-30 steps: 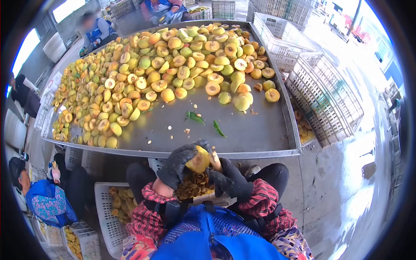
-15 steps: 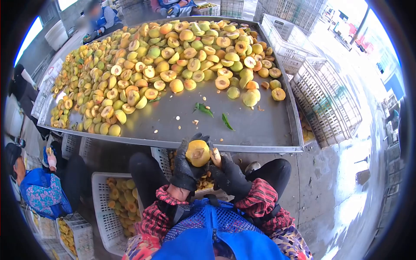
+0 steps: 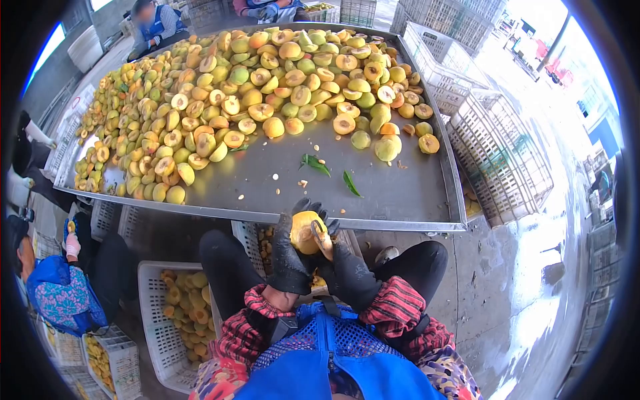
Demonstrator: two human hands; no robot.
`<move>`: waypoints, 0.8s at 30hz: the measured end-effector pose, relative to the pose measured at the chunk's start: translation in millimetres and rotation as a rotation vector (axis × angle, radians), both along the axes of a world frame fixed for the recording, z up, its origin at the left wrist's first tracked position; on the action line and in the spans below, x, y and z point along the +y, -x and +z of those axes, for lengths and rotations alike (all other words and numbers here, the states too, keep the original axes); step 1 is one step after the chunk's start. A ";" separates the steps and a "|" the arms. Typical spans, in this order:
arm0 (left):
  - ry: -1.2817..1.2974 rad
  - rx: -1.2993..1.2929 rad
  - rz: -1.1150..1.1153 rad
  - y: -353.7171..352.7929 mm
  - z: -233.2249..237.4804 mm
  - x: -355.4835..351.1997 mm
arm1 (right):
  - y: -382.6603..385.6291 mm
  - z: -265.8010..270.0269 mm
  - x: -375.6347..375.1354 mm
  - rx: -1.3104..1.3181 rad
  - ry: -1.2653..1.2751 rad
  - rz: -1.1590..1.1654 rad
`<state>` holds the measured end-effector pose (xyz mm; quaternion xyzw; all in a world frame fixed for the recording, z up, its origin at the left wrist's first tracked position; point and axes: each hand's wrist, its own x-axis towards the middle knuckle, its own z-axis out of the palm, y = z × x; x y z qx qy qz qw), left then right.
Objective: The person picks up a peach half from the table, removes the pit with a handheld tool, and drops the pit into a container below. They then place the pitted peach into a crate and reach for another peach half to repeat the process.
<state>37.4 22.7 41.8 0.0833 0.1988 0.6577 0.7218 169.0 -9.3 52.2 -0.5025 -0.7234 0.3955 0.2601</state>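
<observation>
Left hand [image 3: 291, 257] gripping peach [image 3: 305, 230], steel table [image 3: 400, 193] of halved fruit [image 3: 267, 87], crates [image 3: 500, 147] beside

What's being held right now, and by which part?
The left hand cups a yellow peach from its left side, fingers over the top. The right hand touches its right edge; any tool there cannot be told.

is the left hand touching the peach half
Touching. The head view shows the gloved left hand wrapped round the peach half, fingertips curling over its top edge, with no gap.
</observation>
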 end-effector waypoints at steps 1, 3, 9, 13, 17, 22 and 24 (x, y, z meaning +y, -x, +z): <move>0.007 0.008 0.023 -1.4 2.4 -1.0 | 1.4 -2.3 0.1 0.008 -0.013 -0.001; -0.026 0.054 0.049 -2.3 0.7 -3.8 | 4.0 2.3 0.9 -0.095 0.055 -0.024; -0.028 0.086 0.095 -2.3 -11.9 -1.7 | 10.0 -15.0 5.3 -0.065 -0.049 0.053; -0.122 0.205 0.093 2.7 -32.4 3.1 | 9.2 -31.8 8.9 -0.038 -0.147 0.139; -0.045 0.175 0.035 11.5 -41.5 2.4 | 8.9 -36.8 7.8 -0.116 0.002 0.148; 0.044 0.299 -0.014 22.2 -32.0 12.6 | 16.6 -22.8 10.1 -0.259 0.151 0.163; 0.056 0.282 -0.030 26.8 -37.1 14.8 | 18.8 -30.8 7.5 0.010 0.207 0.173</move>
